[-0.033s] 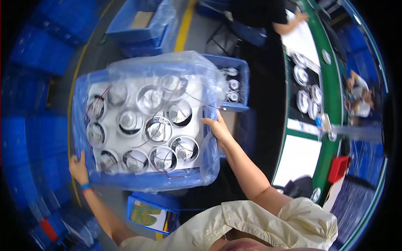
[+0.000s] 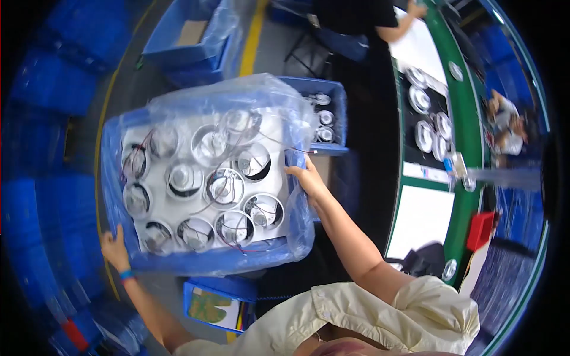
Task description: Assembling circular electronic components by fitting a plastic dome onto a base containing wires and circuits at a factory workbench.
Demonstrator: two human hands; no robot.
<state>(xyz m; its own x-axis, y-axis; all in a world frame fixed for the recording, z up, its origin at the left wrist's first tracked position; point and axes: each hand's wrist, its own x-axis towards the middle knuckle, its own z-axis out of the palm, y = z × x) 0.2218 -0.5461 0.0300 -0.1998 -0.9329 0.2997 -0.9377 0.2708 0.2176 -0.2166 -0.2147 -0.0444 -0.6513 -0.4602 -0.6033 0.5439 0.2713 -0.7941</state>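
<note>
Between both hands I hold a blue plastic crate (image 2: 202, 267) lined with clear plastic film. My left hand (image 2: 116, 248) is closed on its near left corner, with a coloured band at the wrist. On the right side, my right hand (image 2: 310, 179) grips the rim, thumb on top and the other fingers mostly hidden. Inside, several round white lamp housings (image 2: 185, 177) with thin dark and red wires rest on a white sheet (image 2: 276, 126). Loose film (image 2: 231, 92) is bunched over the far edge and covers some of the far lamps.
Beyond the crate stands another blue bin (image 2: 331, 145) of lamp parts; stacked bins (image 2: 172, 56) are at far left. A workbench (image 2: 418, 216) with round parts (image 2: 419, 99) runs along the right, a co-worker (image 2: 356, 24) at its far end. Below lies a small blue bin (image 2: 189, 299).
The crate's near side and my left hand have dropped slightly toward me. The bench and far bins have shifted a little left in view. Both hands keep their hold.
</note>
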